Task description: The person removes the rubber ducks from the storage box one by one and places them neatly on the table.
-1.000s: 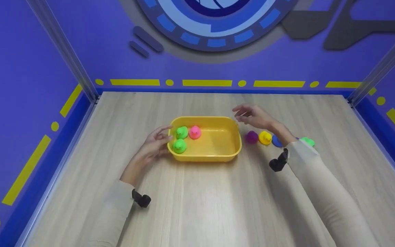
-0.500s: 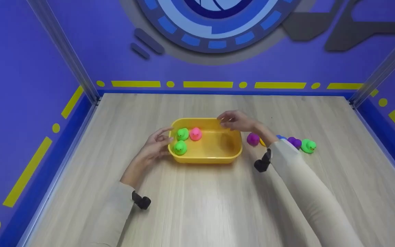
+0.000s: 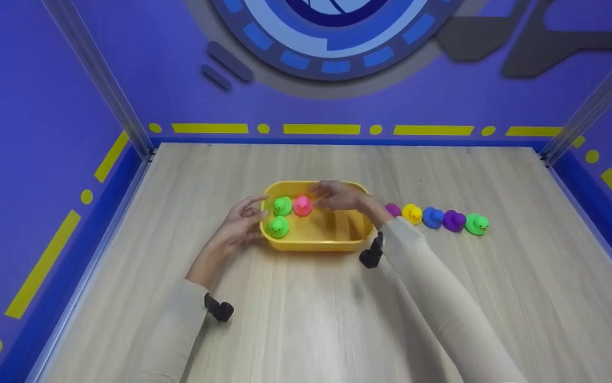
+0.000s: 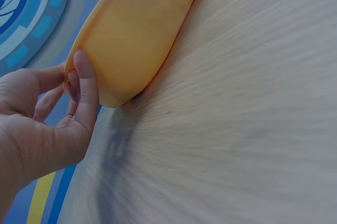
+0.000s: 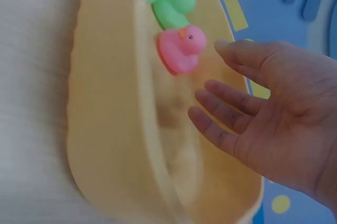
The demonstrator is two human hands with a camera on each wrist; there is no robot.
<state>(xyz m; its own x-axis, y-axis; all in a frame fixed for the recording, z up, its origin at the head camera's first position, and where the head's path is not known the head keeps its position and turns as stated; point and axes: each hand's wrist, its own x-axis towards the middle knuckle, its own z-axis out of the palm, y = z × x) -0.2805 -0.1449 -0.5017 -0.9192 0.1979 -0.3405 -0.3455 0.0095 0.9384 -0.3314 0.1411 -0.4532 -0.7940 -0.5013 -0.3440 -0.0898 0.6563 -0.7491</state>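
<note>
A yellow plastic basin (image 3: 332, 246) stands mid-table in the head view. My left hand (image 3: 235, 230) grips its left rim, a digit lying along the outer wall in the left wrist view. Inside, at the left end, sit two green toy ducks (image 3: 283, 206) and a pink toy duck (image 3: 302, 206). My right hand (image 3: 336, 195) hovers over the basin's inside with fingers spread and nothing in them. Its fingertips point toward the pink duck, with a gap between in the right wrist view.
Right of the basin runs a row of toy ducks: purple (image 3: 392, 209), partly behind my right forearm, then yellow (image 3: 412, 214), blue (image 3: 433, 217), another purple duck (image 3: 454, 221) and a green one (image 3: 477, 224). Blue panels (image 3: 306, 114) wall the wooden table (image 3: 306, 314).
My right hand has moved left from beyond the basin's right rim to over its inside, near the pink duck. The duck row shows more fully. My left hand has stayed at the rim.
</note>
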